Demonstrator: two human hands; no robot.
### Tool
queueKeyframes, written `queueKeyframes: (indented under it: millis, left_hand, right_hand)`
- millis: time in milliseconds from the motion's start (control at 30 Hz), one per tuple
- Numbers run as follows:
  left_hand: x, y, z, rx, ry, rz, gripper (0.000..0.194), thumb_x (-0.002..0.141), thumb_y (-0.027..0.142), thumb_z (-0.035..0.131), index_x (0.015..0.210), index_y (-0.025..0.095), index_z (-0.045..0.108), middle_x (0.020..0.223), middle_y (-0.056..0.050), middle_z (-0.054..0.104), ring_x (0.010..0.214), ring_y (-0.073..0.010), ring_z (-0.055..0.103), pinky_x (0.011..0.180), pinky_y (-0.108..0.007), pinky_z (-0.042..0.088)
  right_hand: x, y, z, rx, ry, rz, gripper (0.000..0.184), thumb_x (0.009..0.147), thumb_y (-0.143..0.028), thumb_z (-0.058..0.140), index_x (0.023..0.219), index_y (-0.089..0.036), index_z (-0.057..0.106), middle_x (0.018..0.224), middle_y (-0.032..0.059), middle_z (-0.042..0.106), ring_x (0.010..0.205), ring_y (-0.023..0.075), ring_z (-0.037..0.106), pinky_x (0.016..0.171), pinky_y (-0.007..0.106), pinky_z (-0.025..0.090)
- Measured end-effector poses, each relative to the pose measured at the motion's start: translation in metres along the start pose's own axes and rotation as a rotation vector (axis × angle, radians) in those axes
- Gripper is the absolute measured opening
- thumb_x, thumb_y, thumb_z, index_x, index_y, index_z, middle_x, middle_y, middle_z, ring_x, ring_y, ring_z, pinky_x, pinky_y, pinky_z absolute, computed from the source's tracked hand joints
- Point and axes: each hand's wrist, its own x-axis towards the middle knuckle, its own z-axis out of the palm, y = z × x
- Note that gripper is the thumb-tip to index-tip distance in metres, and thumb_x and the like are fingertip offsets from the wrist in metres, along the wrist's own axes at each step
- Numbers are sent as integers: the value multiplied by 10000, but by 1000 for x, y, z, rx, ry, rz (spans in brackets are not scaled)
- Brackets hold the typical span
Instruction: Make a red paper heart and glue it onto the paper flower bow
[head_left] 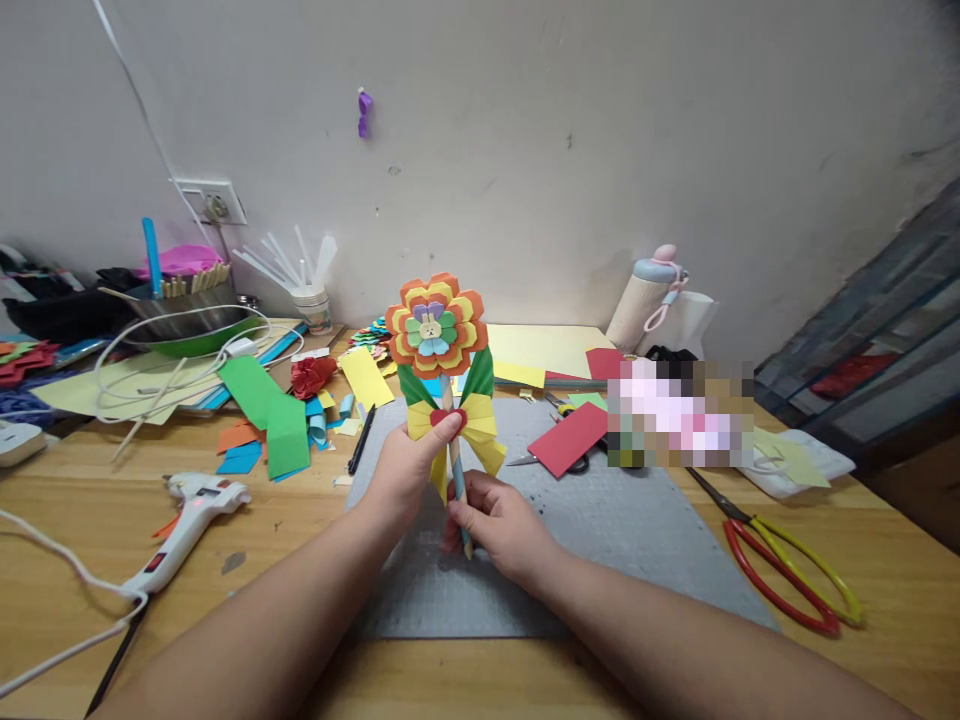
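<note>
A paper flower (471, 335) with layered orange and yellow petals stands nearly upright in both hands above the grey mat (600, 560). At its centre are small purple, green and blue petals around a little face. Green leaves (482, 374) and a yellow paper bow (481, 428) with a red middle sit below the bloom. My left hand (409, 462) is closed around the bow and stem, its thumb on the red middle. Lower down, my right hand (501, 522) pinches the striped stem (457, 470) near its bottom end. Some right fingers are hidden behind the stem.
A white glue gun (191, 520) with its cable lies at left. Green paper strips (287, 435) and scraps lie behind it. Red paper (568, 440) covers part of some scissors; red-and-yellow-handled scissors (780, 570) rest at right. A bottle (637, 305) stands by the wall.
</note>
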Motion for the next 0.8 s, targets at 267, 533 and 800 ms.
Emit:
queueKeyframes:
  millis: [267, 533, 800]
  left_hand:
    - [-10, 3, 5, 29, 75, 36, 390, 657, 498, 753, 803, 163, 614, 539, 53, 544, 417, -95, 483, 471, -235, 439]
    - [3, -4, -4, 220, 163, 266, 550, 710, 525, 693, 1124, 193, 551, 987, -65, 597, 829, -197, 598, 727, -323, 482]
    - [3, 12, -19, 1058, 242, 935, 307, 734, 347, 731, 1029, 299, 662, 1243, -62, 493, 1159, -295, 450, 991, -468, 287]
  right_hand:
    - [0, 1, 1, -34, 23, -9, 303, 745, -447, 665, 740, -183, 518, 568, -15, 633, 534, 143, 610, 534, 267, 465]
    - [0, -6, 0, 75, 22, 75, 479, 665, -588, 715, 803, -183, 500, 595, -33, 622, 494, 145, 630, 504, 264, 479]
    - [0, -8, -1, 97, 67, 84, 488, 661, -582, 728, 824, -183, 500, 608, -37, 613, 519, 160, 654, 518, 271, 496]
